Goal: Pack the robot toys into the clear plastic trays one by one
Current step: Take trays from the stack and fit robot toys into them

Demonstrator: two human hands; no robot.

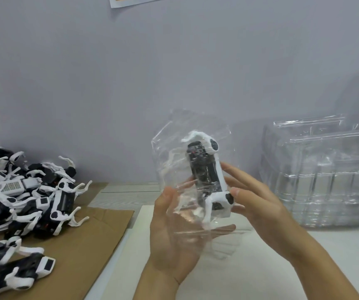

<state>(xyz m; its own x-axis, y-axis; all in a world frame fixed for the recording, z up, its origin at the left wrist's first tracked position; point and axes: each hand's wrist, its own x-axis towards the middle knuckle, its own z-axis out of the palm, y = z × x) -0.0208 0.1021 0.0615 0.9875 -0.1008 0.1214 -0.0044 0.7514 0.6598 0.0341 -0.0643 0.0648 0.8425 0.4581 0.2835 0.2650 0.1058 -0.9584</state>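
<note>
One robot toy (206,176), black and white, up in the air at centre frame, pressed into a clear plastic tray (187,161) and tilted toward the camera. Held up like that, probably, to check the seating of body and legs in the moulded pocket. Left hand (172,230) under and behind the tray, palm open and fingers fairly straight, cradling rather than clamping. Right hand (258,198) on the toy's right flank, fingers loosely extended, fingertips (228,167) against the white side, thumb near the lower leg joint: pushing in, by the look of it, not gripping. So: toy between the two hands, touching the right, with plastic between it and the left. Out to the left, heaped on brown cardboard (83,245), a pile of unpacked toys (29,195), within easy reach. Far right, a stack of empty trays (321,176) on the white table (250,267).
</note>
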